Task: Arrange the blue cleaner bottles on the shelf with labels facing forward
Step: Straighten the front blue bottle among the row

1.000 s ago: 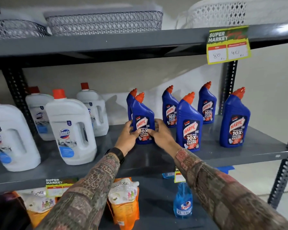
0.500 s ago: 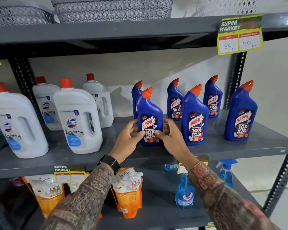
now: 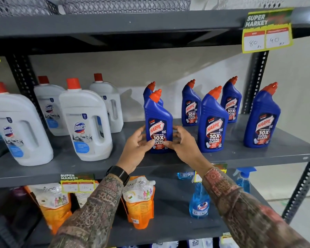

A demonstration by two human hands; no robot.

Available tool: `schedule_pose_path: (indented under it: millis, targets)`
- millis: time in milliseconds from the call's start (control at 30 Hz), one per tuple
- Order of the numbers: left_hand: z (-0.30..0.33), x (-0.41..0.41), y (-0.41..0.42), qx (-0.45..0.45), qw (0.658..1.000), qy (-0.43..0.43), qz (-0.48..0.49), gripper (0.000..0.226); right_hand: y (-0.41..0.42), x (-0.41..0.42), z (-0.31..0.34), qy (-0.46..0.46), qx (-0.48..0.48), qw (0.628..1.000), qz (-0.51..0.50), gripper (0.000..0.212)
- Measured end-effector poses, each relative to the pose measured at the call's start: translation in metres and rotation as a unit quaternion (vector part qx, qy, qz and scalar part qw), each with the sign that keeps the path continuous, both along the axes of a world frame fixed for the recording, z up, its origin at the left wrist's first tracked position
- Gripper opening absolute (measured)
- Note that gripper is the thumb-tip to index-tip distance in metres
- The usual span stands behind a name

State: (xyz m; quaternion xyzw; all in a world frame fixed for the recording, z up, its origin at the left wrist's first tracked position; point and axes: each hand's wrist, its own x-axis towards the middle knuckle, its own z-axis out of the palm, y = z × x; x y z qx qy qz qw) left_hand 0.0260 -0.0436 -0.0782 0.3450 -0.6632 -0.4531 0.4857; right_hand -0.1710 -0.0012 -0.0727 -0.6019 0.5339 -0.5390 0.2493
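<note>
Several blue Harpic cleaner bottles with orange caps stand on the grey middle shelf [image 3: 240, 158]. The front-left bottle [image 3: 157, 113] stands upright with its label facing me. My left hand [image 3: 135, 149] grips its left side and my right hand [image 3: 183, 146] grips its right side, thumbs on the lower label. A bottle directly behind it [image 3: 149, 92] is mostly hidden. To the right stand a front bottle [image 3: 212, 122], two rear bottles [image 3: 191, 104] [image 3: 231, 101] and a far-right bottle [image 3: 262, 119], all labels forward.
White Domex jugs [image 3: 84, 122] with red caps fill the shelf's left half. Below are orange Santoor pouches [image 3: 139, 199] and blue Colin spray bottles [image 3: 199, 203]. Mesh baskets [image 3: 123, 4] sit on the top shelf, with a yellow price tag [image 3: 267, 31] on its edge.
Both hands have stayed on the front-left bottle, which now sits a little nearer the shelf front with its label square to me. The camera has moved closer and upward.
</note>
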Motion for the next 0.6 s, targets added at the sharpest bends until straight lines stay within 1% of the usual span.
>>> schedule_pose_path:
  millis: [100, 200, 600]
  targets:
    - [-0.0025, -0.0007, 0.0015, -0.015, 1.0, -0.008, 0.011, 0.065, 0.0035, -0.0003, -0.002, 0.009, -0.004, 1.0, -0.001, 0.057]
    - [-0.0038, 0.0005, 0.0033, -0.026, 0.999, -0.015, 0.02, 0.061, 0.0068, -0.0006, -0.0064, 0.021, -0.013, 1.0, -0.004, 0.054]
    - [-0.0098, 0.0004, 0.0046, -0.068, 0.996, -0.032, 0.048, 0.057, 0.0082, 0.0003, -0.0083, 0.043, -0.027, 0.998, -0.021, 0.061]
